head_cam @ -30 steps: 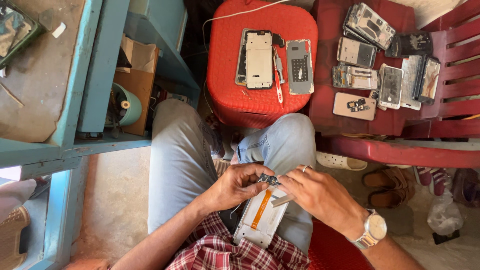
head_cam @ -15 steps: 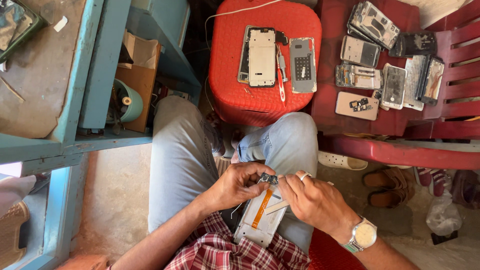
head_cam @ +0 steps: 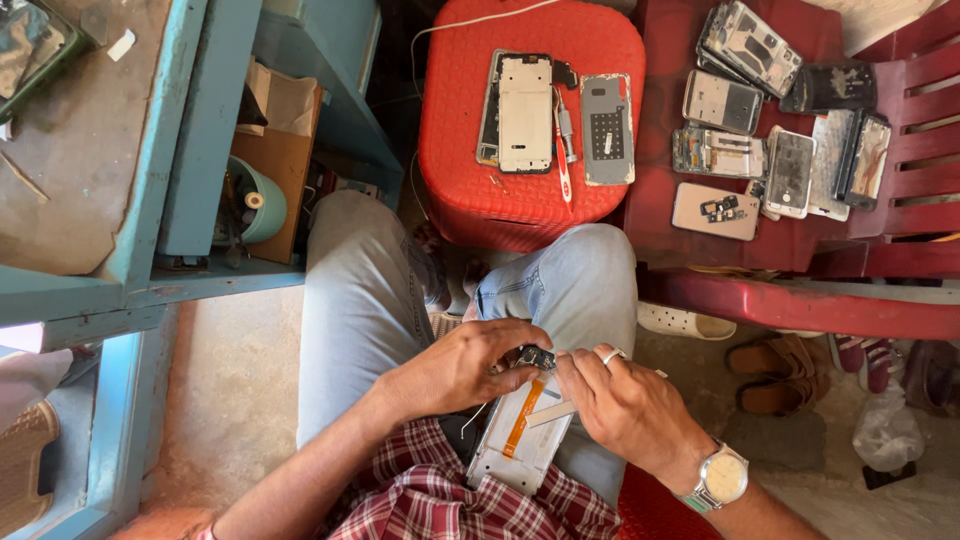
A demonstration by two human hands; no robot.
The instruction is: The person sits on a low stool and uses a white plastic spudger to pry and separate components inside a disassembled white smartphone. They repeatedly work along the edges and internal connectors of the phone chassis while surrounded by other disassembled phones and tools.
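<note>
Head view: opened phone frame (head_cam: 520, 440) w/ orange flex strip lying on lap, between both hands. Left hand (head_cam: 462, 368) curled narrow, pinching small dark module (head_cam: 537, 357) at frame's top edge. Right hand (head_cam: 625, 405) w/ ring and wristwatch (head_cam: 722, 478), fingers closed on thin metal tool (head_cam: 552, 412) across frame. Behind knees, red stool (head_cam: 470, 190) w/ phone parts.

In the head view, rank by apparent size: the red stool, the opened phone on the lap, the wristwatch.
1. red stool
2. opened phone, though nearer the camera and partly covered by the hands
3. wristwatch
</note>
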